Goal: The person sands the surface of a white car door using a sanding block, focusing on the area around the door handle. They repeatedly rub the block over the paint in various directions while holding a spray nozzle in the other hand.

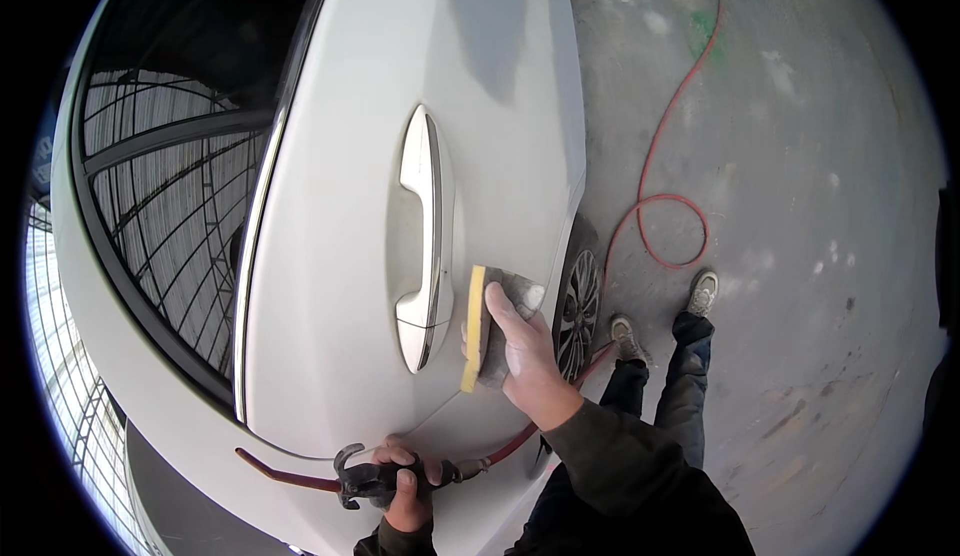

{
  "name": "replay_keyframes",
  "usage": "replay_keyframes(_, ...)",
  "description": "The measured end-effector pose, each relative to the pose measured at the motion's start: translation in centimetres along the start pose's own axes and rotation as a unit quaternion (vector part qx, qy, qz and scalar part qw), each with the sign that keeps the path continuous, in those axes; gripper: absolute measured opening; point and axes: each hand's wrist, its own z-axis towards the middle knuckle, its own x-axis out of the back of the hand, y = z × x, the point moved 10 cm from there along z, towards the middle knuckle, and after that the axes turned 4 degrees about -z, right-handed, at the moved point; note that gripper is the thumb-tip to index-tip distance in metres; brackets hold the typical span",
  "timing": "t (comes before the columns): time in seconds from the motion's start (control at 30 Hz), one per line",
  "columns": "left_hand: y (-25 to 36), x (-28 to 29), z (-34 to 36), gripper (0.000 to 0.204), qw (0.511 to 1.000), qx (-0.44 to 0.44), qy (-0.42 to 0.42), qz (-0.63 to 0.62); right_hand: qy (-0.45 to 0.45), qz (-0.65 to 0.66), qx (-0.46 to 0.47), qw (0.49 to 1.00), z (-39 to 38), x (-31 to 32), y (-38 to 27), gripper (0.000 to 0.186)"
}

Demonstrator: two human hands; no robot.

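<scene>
My left hand (405, 481) is wrapped round a black air blow gun (370, 482), close to the white car door's lower seam. Its thin red nozzle points left, and a red hose joins its right end. My right hand (525, 356) grips a sanding block (510, 306), dark grey with a yellow pad edge, thumb on its top face. The yellow side is turned toward the car door (340, 256), just right of the door handle (430, 246); whether it touches the paint I cannot tell. Some fingers are hidden behind the block.
A dull grey patch (487, 16) marks the door farther up. Dark side windows (180, 206) lie to the left. A wheel (578, 306) stands beside my shoes (704, 293) and legs. The red hose (655, 146) loops across the grey concrete floor (800, 256).
</scene>
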Motion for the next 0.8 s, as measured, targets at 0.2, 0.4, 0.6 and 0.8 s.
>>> replay_keyframes(0.2,-0.2,0.8,-0.2,0.035,1.0,-0.001,-0.019,-0.009,-0.04,-0.051,0.096,0.993,1.6,-1.9,-1.3,0.038)
replay_keyframes(0.4,0.4,0.1,-0.1,0.037,0.999,-0.008,-0.039,0.015,-0.025,-0.038,0.122,0.992,1.0,-2.1,-1.8,0.034)
replay_keyframes(0.6,0.8,0.2,-0.2,0.038,1.0,-0.001,-0.025,0.017,0.034,-0.096,0.196,0.975,0.9,-2.6,-2.7,0.025)
replay_keyframes(0.8,0.9,0.3,-0.2,0.038,1.0,0.01,-0.027,0.01,0.05,-0.124,0.213,0.968,1.1,-2.4,-3.2,0.023)
